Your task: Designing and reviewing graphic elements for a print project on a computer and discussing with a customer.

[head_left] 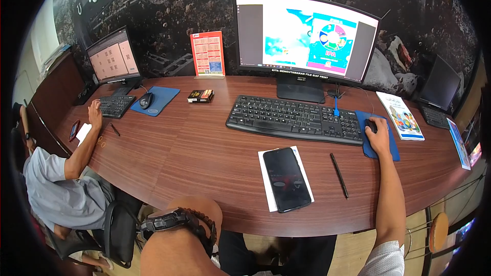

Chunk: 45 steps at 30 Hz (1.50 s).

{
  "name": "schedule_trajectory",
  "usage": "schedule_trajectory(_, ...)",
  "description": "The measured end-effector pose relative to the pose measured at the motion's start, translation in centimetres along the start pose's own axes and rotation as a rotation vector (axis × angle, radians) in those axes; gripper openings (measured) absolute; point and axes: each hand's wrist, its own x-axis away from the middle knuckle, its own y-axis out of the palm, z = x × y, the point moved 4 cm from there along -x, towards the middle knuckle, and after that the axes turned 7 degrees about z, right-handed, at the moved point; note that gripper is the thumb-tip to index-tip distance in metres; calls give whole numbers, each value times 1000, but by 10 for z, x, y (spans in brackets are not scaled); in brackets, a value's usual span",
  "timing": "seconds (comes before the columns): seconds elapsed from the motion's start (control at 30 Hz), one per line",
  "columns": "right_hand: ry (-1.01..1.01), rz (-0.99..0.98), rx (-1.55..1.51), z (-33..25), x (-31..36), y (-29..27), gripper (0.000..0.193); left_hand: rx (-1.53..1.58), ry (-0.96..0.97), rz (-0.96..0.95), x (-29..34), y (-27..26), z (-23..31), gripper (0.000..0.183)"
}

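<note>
My right hand [377, 134] is wrapped over a black computer mouse [370, 125] on a blue mouse pad [393, 149]. A wide black keyboard [296, 118] stands just left of it, with a large monitor [309, 36] behind showing a colourful page layout. At the near desk edge my left arm is bent close to the camera, wearing a black watch [171, 220] and a beaded bracelet [208, 225]; the fingers of my left hand are hidden. A dark smartphone [287, 180] lies on a white sheet [266, 194]. Right of it lies a black pen [339, 176].
A co-worker in a grey shirt [61, 189] sits at the left, one hand [95, 114] at another keyboard [116, 106]. Along the brown desk [215, 168] stand a red printed card [208, 53], a small box [200, 96] and a booklet [401, 116]. A stool [439, 232] is at right.
</note>
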Motion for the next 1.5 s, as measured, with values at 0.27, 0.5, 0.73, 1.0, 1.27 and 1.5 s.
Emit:
schedule_trajectory(0.27,22,-1,-8,0,-1,7,36,-39,74,-39,-6,-1,-3,18)
schedule_trajectory(0.5,3,4,-2,8,-3,6,37,4,115,-1,-12,-4,-2,16)
schedule_trajectory(0.73,15,-5,11,6,-1,9,38,-28,113,82,6,2,5,15)
schedule_trajectory(1.0,58,-8,34,0,-4,3,40,33,218,287,9,25,-11,15)
schedule_trajectory(1.27,114,-9,-18,-6,-9,2,40,54,95,13,7,44,-13,16)
schedule_trajectory(1.5,171,25,21,8,0,6,41,70,98,-130,55,102,5,17)
